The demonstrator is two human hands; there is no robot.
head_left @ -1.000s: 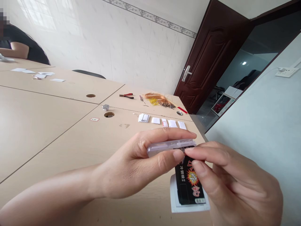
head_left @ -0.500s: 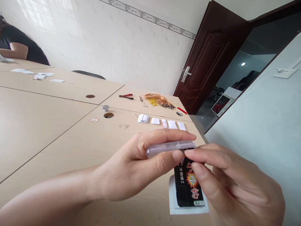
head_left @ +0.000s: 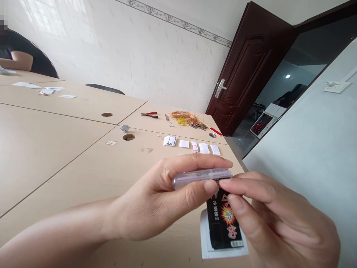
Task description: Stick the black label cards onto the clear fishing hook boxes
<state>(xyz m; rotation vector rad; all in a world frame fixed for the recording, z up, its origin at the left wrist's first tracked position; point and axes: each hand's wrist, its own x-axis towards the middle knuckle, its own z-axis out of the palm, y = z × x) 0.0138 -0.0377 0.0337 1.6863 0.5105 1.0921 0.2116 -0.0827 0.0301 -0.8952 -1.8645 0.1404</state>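
Observation:
Near the middle of the head view, my left hand (head_left: pixel 167 197) grips a thin clear plastic case (head_left: pixel 200 175) between its thumb and fingers. Against the case's right part, my right hand (head_left: pixel 279 208) has its index fingertip and thumb close together; whether something small is between them is hidden. Below the case hangs a black printed card (head_left: pixel 223 223) with red characters and a yellow burst. Its top end is hidden by my fingers. Behind the card, white sheets (head_left: pixel 205 245) show at the lower left.
Stacks of white cards (head_left: pixel 169 140) lie beyond my hands. Farther back are red-handled pliers (head_left: pixel 150 114), a bundle of copper-coloured wire (head_left: pixel 184 114) and yellow pieces (head_left: pixel 182 121). A person (head_left: pixel 22 56) sits at the far left. A round hole (head_left: pixel 128 137) opens in the table (head_left: pixel 83 171).
The black card and white sheets have shifted slightly downward. The clear case is tilted a little differently in my left hand. Both hands stay in nearly the same place.

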